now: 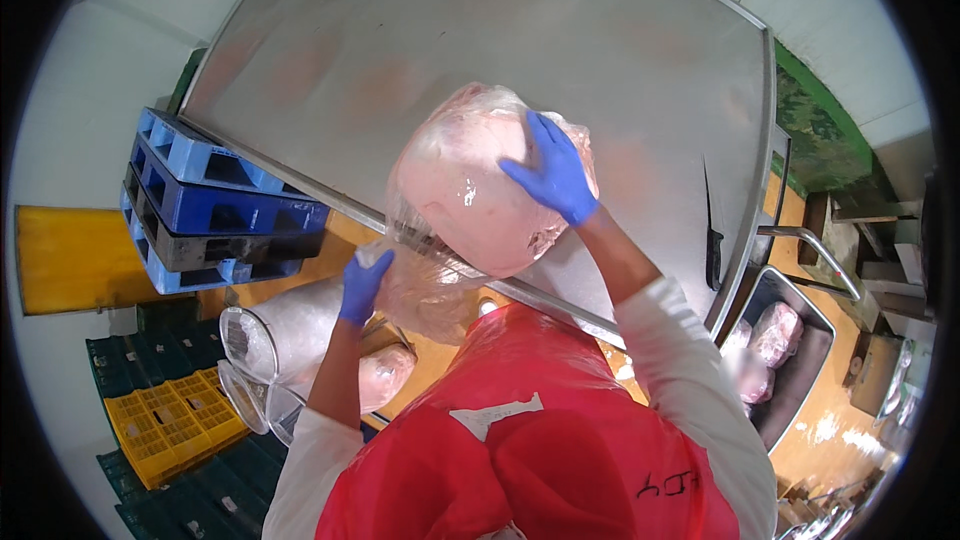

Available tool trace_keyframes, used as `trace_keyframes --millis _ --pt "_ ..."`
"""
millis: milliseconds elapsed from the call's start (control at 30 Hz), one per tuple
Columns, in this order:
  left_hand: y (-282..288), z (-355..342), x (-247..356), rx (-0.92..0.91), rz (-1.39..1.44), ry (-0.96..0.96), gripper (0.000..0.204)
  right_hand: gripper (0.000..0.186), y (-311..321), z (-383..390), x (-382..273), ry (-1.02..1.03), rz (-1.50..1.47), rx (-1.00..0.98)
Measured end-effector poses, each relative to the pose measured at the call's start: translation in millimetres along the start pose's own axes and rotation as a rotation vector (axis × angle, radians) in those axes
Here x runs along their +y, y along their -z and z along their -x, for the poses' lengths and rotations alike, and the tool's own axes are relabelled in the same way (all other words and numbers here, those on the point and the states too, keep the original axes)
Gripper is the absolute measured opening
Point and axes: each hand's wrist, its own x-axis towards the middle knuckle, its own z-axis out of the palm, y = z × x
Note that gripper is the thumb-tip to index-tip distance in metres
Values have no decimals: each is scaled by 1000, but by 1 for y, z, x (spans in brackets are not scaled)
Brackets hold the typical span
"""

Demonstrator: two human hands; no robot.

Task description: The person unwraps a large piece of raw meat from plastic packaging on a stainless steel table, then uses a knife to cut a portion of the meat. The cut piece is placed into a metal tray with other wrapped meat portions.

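Note:
A large pale pink piece of meat (465, 175) lies on the metal table (620, 20) near its front edge. Clear plastic bag film (430, 285) wraps it at least in part, and the loose end hangs over the edge toward me. My left hand (364, 285), in a blue glove, is closed on that loose end. Spread across the upper right of the meat is my gloved right hand (555, 172), its fingers apart and pressing on the surface. A knife (713, 255) with a black handle lies to the right on the table.
Stacked blue and black pallets (220, 195) stand at the left. Below them are clear bags on round metal hoops (250, 345) and a yellow crate (180, 425) among dark green ones. A dark tub (815, 360) at the right holds several wrapped meat pieces.

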Motion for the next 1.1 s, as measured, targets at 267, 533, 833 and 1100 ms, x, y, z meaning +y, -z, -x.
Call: trace_keyframes --millis 267,533,833,1100 --pt "-54 -22 4 -137 -678 38 71 26 -20 -104 13 83 135 -285" --pt "-34 -50 -23 134 -322 -74 34 21 -23 -124 9 200 226 -465" --pt "-11 -43 -38 368 -579 -206 36 24 -9 -122 211 -388 407 -170" --pt "-95 -69 -50 69 465 300 44 54 1 28 147 -763 -641 -306"
